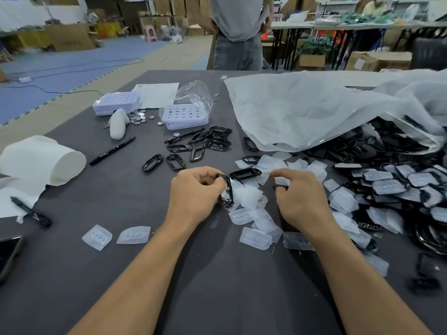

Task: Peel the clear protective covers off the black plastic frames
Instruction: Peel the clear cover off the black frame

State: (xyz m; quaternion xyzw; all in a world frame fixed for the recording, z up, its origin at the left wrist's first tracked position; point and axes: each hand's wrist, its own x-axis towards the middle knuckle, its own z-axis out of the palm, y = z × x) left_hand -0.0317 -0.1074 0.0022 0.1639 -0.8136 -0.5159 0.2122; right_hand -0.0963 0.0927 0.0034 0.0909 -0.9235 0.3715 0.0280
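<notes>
A black plastic frame (228,189) is gripped in the left hand (196,192); whether anything is held by the right hand (301,199) cannot be told. Print on the paper sheet (157,94) is illegible.

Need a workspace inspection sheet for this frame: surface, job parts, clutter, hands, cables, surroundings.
Surface: dark grey table.
Job's things: one black frame in the left hand; peeled frames grouped beyond it; loose clear covers scattered around the hands; covered frames piled at right, spilling from a large plastic bag.
Clutter: black markers, purple trays, silver discs, white roll, phone.
Hands: left hand grips the frame; right hand curled over the covers, grip unclear.
Cables: none seen on the table; one cable on the blue floor mat.
Surroundings: a person stands at the far edge; cardboard boxes behind.
</notes>
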